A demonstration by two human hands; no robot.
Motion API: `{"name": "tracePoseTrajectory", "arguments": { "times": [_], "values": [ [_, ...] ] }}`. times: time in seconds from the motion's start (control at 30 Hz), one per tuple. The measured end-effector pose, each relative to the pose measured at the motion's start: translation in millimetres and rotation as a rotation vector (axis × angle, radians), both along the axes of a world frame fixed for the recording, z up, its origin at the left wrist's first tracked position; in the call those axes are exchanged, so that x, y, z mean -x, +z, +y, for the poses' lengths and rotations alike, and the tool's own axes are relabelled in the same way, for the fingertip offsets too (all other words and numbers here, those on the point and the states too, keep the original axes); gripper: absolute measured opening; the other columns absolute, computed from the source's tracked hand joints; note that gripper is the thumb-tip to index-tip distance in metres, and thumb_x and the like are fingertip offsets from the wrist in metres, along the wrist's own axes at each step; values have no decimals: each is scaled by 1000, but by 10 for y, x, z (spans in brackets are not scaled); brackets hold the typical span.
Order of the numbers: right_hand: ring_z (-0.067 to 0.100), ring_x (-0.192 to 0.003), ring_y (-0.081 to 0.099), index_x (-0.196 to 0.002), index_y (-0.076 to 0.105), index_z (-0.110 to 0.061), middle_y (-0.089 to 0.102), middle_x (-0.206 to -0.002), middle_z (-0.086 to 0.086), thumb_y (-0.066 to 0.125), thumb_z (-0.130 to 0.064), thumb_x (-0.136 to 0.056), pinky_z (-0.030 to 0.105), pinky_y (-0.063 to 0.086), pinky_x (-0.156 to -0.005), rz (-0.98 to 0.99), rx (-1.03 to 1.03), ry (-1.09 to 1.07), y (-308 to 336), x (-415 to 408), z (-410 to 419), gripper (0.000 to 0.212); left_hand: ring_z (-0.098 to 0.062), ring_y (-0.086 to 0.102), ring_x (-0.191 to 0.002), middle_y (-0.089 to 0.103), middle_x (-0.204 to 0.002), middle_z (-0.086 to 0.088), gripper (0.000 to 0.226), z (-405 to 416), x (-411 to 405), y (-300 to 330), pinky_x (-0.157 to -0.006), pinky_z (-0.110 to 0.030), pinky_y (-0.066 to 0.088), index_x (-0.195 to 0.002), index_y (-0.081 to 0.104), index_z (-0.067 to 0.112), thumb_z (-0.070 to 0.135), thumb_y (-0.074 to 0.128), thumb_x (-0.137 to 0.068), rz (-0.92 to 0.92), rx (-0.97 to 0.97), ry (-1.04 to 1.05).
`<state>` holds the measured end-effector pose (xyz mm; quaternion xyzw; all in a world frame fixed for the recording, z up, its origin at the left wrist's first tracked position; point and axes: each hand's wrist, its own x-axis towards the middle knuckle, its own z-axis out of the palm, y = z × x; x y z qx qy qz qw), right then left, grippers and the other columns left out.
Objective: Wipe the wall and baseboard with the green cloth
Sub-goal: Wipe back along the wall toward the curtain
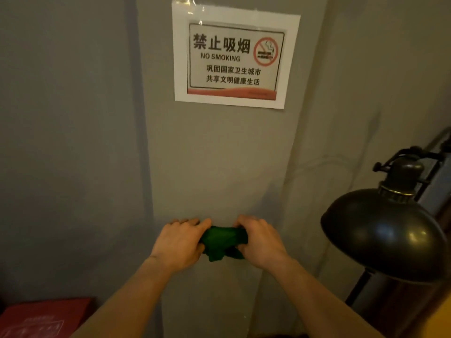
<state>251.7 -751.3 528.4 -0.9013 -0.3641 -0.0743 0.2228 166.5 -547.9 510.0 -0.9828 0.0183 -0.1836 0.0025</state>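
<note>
A bunched dark green cloth (223,242) is held between both hands in front of a grey wall (214,162). My left hand (181,241) grips its left end, fingers curled over it. My right hand (260,240) grips its right end. The cloth hangs a little below the hands. The wall here is a projecting grey column face. No baseboard is in view.
A white "NO SMOKING" paper sign (233,56) is taped to the wall above the hands. A black dome lamp shade (383,232) on a dark stand juts in at the right. A red box (41,318) lies at the lower left.
</note>
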Motion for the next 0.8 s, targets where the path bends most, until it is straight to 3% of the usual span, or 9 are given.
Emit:
{"name": "tracePoseTrajectory", "arguments": {
  "times": [0.33,0.57,0.8],
  "values": [
    [22,-93,61,-99,61,-28,65,-104,-3,72,-19,-74,37,53,-72,-31,-26,12,156,102,-35,29,-27,61,-99,62,-110,1,30,-64,166,197,-79,-39,46,-117,42,30,36,56,-92,-17,-25,23],
    [24,-94,61,-103,60,-26,64,-107,-1,71,-18,-77,38,52,-74,-34,-13,114,230,268,586,29,-26,62,-98,62,-109,2,30,427,525,287,-74,-36,41,-119,43,30,37,55,-92,-21,-38,147],
    [23,-90,60,-99,59,-22,63,-103,0,70,-12,-78,41,53,-73,-8,-20,305,233,646,1476,25,-27,62,-95,63,-107,2,28,1088,1243,341,-78,-38,45,-114,44,29,33,56,-89,-16,-16,336]
  ]
}}
